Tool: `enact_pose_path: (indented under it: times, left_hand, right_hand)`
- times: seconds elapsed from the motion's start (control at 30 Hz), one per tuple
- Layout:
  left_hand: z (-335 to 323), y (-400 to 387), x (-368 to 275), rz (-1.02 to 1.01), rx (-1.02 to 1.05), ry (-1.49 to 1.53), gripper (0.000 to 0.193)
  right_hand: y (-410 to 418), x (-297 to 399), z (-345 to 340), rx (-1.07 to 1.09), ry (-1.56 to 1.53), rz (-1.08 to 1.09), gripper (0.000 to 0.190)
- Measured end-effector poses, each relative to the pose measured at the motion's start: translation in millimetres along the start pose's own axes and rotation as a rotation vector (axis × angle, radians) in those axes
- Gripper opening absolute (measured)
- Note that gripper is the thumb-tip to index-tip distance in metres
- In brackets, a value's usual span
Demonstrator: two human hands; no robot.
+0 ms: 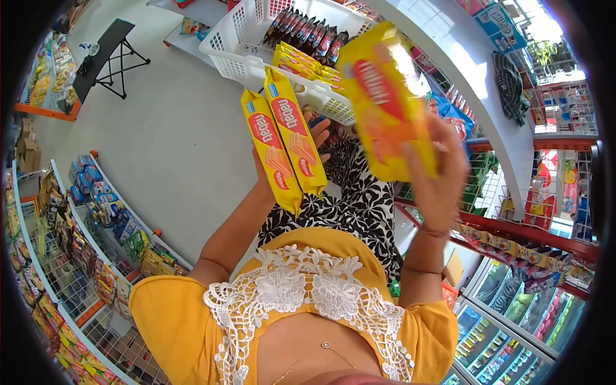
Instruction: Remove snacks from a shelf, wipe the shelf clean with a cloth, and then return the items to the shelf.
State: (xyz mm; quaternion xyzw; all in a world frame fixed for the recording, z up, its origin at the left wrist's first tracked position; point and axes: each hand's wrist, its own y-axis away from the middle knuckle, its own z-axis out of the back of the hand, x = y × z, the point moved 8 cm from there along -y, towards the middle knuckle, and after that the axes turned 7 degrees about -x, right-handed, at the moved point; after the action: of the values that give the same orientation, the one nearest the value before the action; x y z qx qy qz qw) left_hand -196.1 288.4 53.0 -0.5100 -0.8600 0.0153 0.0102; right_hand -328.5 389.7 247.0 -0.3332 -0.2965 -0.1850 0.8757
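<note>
Two long yellow Nabati wafer packs [284,144] lie side by side across my left hand [315,134], which supports them from beneath with its fingertips showing past their right edge. My right hand [435,168] grips another yellow wafer pack [380,106], blurred and tilted, raised to the right of the pair. Beyond both hands stands a white perforated plastic basket [231,55]. Inside it are a row of dark-wrapped packs [308,36] and several yellow wafer packs [301,62], partly hidden by the basket's near wall and the raised pack.
A white curved shelf edge [474,82] runs along the right, with a dark checked cloth [510,89] on it. Stocked wire shelves [72,250] line the left. A black folding stool [108,57] stands on the grey floor [192,144]. Glass-door coolers [510,308] are at lower right.
</note>
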Motion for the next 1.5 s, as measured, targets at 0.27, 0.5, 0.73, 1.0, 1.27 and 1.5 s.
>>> enact_pose_path:
  times: [0.27,0.5,0.73,1.0,1.27,1.5]
  left_hand:
    - [39.2,25.1,-37.8,-0.227,-0.057,-0.285,0.064]
    - [42.0,35.7,-17.0,-0.061,-0.261,-0.439,0.062]
    - [22.5,-5.0,-8.8,-0.011,-0.575,-0.836,0.053]
    - [-11.5,-86.0,-25.7,-0.216,-0.302,-0.874,0.064]
    - [7.1,-100.8,-39.1,-0.181,-0.399,-0.933,0.07]
    - [-25.7,-89.8,-46.3,-0.703,-0.077,-2.1,0.054]
  right_hand:
    - [57.7,-24.3,-101.5,0.222,-0.253,-0.011,0.04]
    - [66.7,-47.3,-132.5,0.616,-0.737,-0.387,0.073]
    - [52.9,-78.0,-155.1,0.554,-0.724,-0.375,0.112]
    - [-33.8,-125.8,-159.4,0.618,-1.225,-0.922,0.048]
    - [-66.7,-153.3,-175.0,0.531,-1.308,-0.934,0.043]
    - [-163.4,-245.1,-211.1,0.494,-0.595,-0.92,0.047]
